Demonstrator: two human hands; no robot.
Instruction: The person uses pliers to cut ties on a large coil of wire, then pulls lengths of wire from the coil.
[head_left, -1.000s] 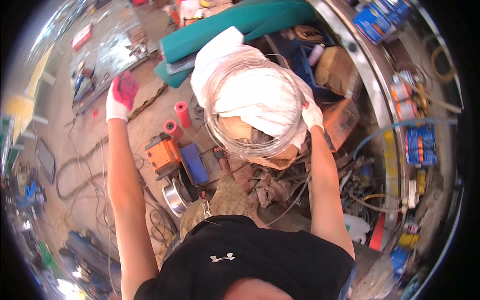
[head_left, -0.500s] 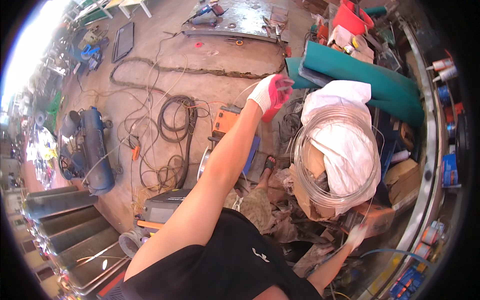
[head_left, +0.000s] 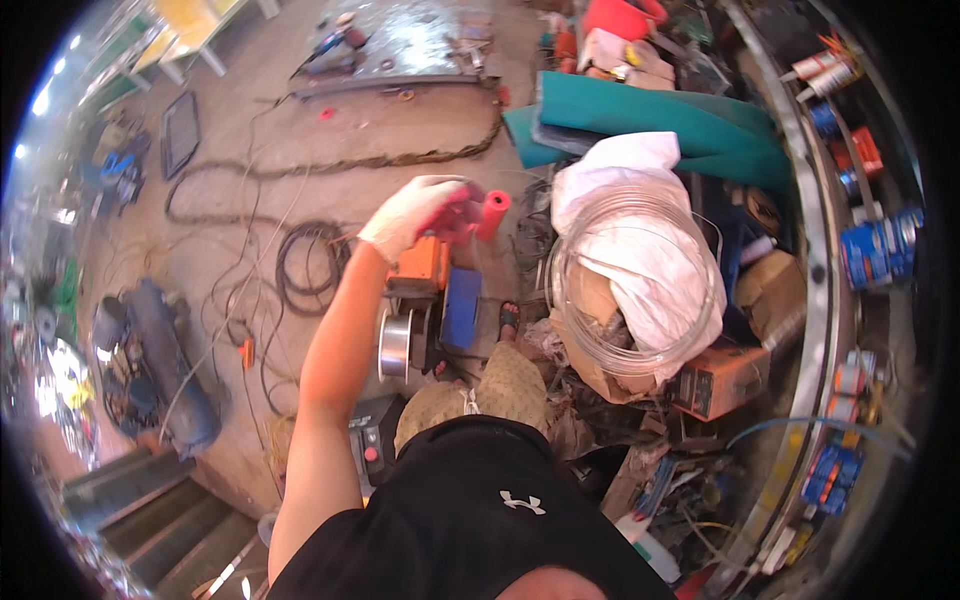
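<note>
My left hand (head_left: 425, 215), in a white glove with a red palm, is stretched out ahead of me, above and beside an orange machine (head_left: 418, 265). Its fingers are blurred and look partly curled. Close to the fingertips stands a red tube (head_left: 492, 216) with a round hole in its top end. I cannot tell whether the hand grips it or only comes near it. Below the hand are a silver wire spool (head_left: 396, 345) and a blue box-shaped piece (head_left: 461, 308). My right hand is out of view.
To the right, a coil of clear tubing or wire (head_left: 560, 290) lies over a white sack (head_left: 650, 270), with green rolls (head_left: 660, 125) behind. An orange box (head_left: 722, 382) sits nearer. Cables (head_left: 310, 265) snake over the floor beside a dark blue compressor tank (head_left: 170, 365) at left.
My left hand has swung left, and the red tube now shows beside its fingers. My right hand, before by the orange box, has left the view. The whole view has shifted too.
</note>
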